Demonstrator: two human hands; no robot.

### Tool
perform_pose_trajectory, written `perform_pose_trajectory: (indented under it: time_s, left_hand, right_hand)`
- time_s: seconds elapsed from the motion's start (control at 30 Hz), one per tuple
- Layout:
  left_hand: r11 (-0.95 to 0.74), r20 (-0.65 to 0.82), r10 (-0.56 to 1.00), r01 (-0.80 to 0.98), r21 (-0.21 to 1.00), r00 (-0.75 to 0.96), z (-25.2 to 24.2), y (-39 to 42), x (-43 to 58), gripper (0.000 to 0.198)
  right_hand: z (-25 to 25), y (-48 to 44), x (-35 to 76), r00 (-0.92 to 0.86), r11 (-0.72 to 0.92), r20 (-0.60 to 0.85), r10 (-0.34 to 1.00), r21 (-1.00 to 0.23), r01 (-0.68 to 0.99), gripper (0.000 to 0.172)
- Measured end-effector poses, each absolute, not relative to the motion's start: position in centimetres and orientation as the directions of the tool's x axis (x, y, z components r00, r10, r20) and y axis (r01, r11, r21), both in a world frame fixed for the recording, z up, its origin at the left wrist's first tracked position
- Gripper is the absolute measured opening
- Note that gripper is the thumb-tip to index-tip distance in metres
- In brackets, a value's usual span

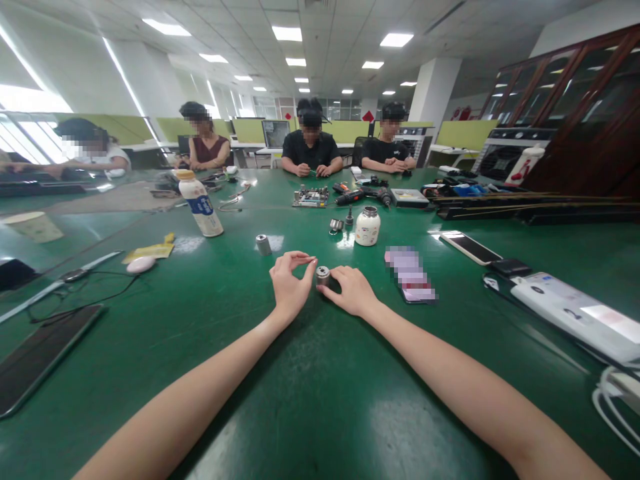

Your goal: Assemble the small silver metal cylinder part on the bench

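Note:
A small metal cylinder (323, 273) with holes in its top face stands upright on the green table (320, 373). My right hand (351, 289) grips it from the right, thumb in front and fingers behind. Just to its left, my left hand (293, 283) is raised with thumb and fingertips pinched together beside the cylinder's top. Whatever the pinch holds, if anything, is too small to make out. A second, similar grey cylinder (263, 245) stands farther back on the left, touched by neither hand.
Behind my right hand are a white jar (367, 227) and a small dark fitting (349, 216). Phones lie on the right, one (411, 275) near my right hand. A bottle (200, 204) stands back left. Beyond are a circuit board (311, 197), a power drill (353, 197) and several seated people.

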State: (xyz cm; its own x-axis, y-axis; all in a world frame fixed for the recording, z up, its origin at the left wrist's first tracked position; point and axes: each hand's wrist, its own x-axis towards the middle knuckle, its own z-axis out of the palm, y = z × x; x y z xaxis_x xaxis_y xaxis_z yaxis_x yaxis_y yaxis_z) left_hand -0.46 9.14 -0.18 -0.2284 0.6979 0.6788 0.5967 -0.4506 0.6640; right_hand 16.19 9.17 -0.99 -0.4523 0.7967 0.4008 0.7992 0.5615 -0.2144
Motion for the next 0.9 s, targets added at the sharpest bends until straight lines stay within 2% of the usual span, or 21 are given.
perform_pose_trajectory:
  time_s: [0.13, 0.23, 0.33, 0.57, 0.77, 0.9]
  left_hand:
    - [-0.305, 0.601, 0.764, 0.688, 0.658, -0.236, -1.7, 10.3, -1.8, 0.018]
    - [-0.273, 0.552, 0.807, 0.698, 0.662, -0.207, -2.9, 11.0, -2.5, 0.02]
    - [-0.304, 0.57, 0.799, 0.688, 0.66, -0.194, -3.2, 11.2, -2.6, 0.024]
    - [-0.407, 0.648, 0.728, 0.621, 0.669, -0.221, -0.6, 9.7, -1.0, 0.014]
    - [-0.489, 0.644, 0.759, 0.565, 0.664, -0.099, 0.3, 8.6, 0.3, 0.018]
    - [-0.504, 0.651, 0.754, 0.562, 0.656, -0.083, 0.2, 8.5, 0.2, 0.02]
  right_hand:
    - [-0.9, 9.1, 16.2, -0.448, 0.558, 0.407, 0.796, -0.207, 0.804, 0.039]
    - [-1.0, 9.1, 16.1, -0.448, 0.556, 0.404, 0.798, -0.204, 0.806, 0.039]
    - [-0.9, 9.1, 16.1, -0.446, 0.554, 0.403, 0.799, -0.207, 0.806, 0.038]
    - [-0.9, 9.1, 16.2, -0.446, 0.554, 0.395, 0.803, -0.219, 0.804, 0.038]
    - [-1.0, 9.2, 16.2, -0.453, 0.56, 0.391, 0.801, -0.223, 0.798, 0.037]
    - [-1.0, 9.2, 16.2, -0.448, 0.554, 0.387, 0.806, -0.227, 0.801, 0.037]
